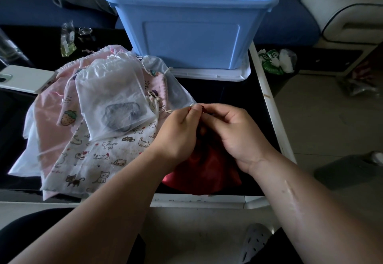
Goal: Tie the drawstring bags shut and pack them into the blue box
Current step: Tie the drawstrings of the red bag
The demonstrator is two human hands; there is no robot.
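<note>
Head view, dim light. Dark glossy surface (238, 98) with white edging fills mid-frame.

Left hand (178, 133) and right hand (234, 135) meet at frame centre. Fingers of both are curled, pinching the gathered mouth of a red satin drawstring bag (207, 172). A bit of red shows between the fingertips. Knot or no knot: cannot tell, the hands cover it. Bag body lies on the surface under and below the hands, lower centre, near the front edge.

Large blue plastic box (192, 25), open-topped, stands top centre on a flat white plastic lid (232, 75), well apart from the red bag.

Heap of bags left of centre:
- sheer white drawstring bag (116, 102) holding a dark oval object, on top
- white cat-print cloth bag (99, 160) underneath, its right edge under the left forearm
- pale pink cloth bag (49, 123) at the heap's left side

White slab-shaped phone (27, 79) at left edge, touching the heap. Clear plastic packet (67, 40) upper left. Green-and-white crumpled wrapper (269, 60) right of the box. Grey perforated clog (255, 241) at bottom.
</note>
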